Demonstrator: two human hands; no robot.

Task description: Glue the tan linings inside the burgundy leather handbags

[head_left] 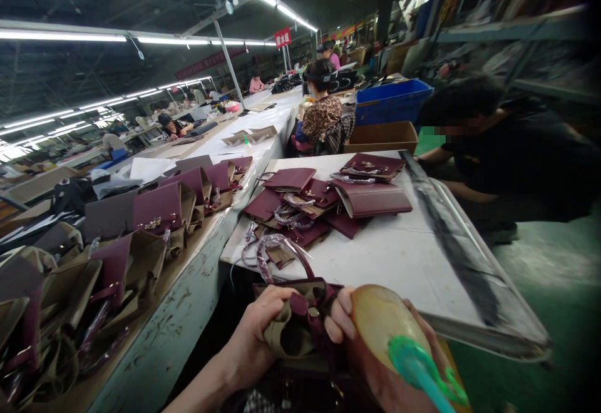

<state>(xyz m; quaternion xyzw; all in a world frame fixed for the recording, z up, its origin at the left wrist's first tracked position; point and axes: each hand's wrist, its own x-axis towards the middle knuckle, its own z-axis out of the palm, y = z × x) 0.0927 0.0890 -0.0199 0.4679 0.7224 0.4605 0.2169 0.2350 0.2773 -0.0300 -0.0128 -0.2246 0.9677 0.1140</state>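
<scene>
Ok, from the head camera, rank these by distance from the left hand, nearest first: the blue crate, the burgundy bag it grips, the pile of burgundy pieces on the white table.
1. burgundy bag: gripped in the left hand, bottom centre.
2. pile of burgundy pieces: mid-table, ahead.
3. blue crate: beyond the table's far end, right.
</scene>
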